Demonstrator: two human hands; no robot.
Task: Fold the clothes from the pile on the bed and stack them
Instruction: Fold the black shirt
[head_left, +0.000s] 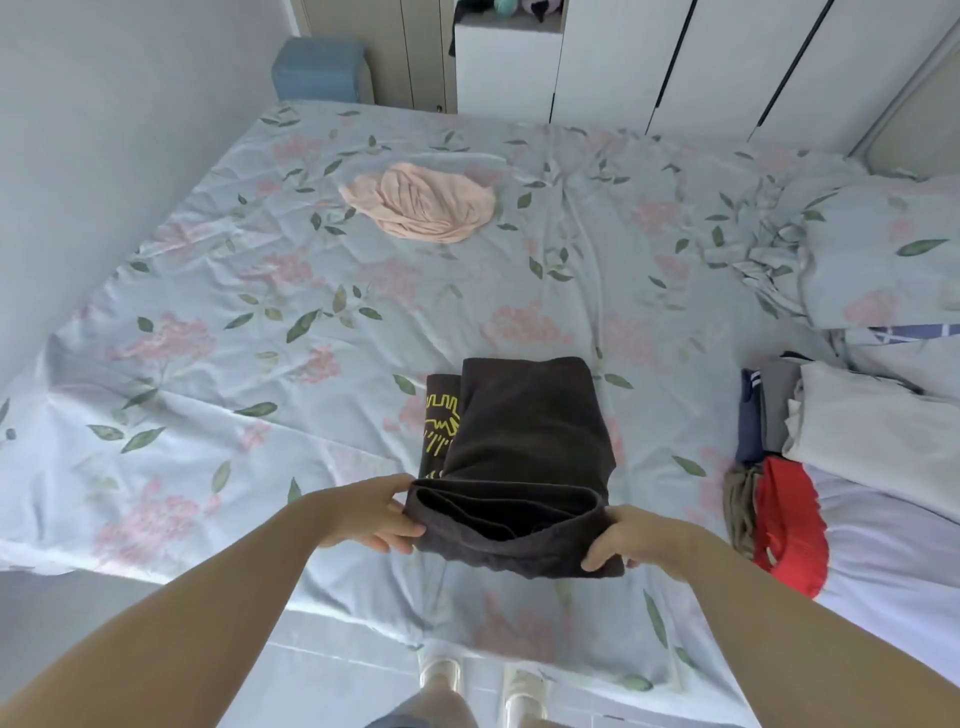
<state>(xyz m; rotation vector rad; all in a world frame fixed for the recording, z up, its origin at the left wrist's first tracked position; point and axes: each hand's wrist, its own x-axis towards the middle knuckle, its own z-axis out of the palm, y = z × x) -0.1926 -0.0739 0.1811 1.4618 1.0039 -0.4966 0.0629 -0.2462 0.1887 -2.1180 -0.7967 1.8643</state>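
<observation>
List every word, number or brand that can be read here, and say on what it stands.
No readable text anywhere.
Yellow print on the dark folded garment: a line drawing, no letters can be made out.
Bedsheet, stacked clothes, wardrobe: no writing visible.

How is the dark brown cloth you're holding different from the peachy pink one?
The dark brown folded garment is a neat layered rectangle; the peach-pink crumpled garment is a loose, wrinkled heap. The left hand and right hand grip the brown one's near edge; nobody touches the peach one. The brown one lies near, the peach one far back. Both rest on the floral bedsheet.
</observation>
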